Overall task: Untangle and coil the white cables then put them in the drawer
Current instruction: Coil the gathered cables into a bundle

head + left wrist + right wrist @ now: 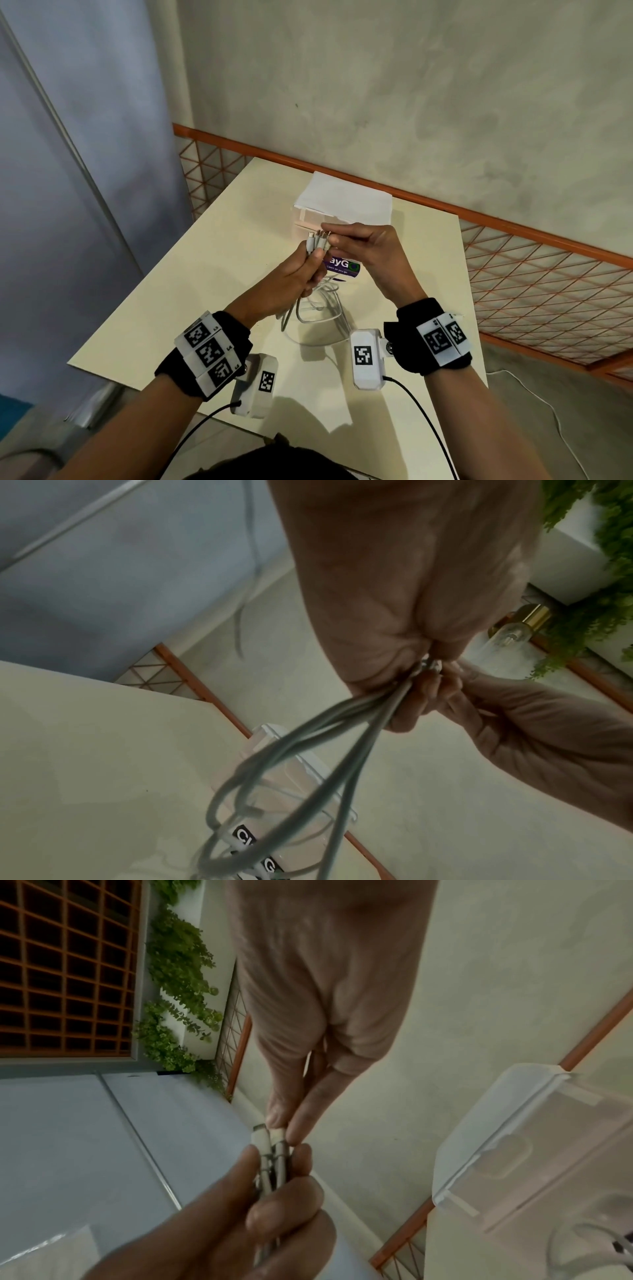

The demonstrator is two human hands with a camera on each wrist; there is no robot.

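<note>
Above the clear drawer unit [337, 219], white cables [317, 243] in both hands.

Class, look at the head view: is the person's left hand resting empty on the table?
No: the left hand grips the bundled white cables above the table, while the right hand pinches their plug ends.

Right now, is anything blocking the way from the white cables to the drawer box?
Nothing visible does. The left hand grips the white cables, the right hand pinches their plug ends, and the clear drawer box stands right behind them on the table. Whether a drawer is open can't be told.
</note>
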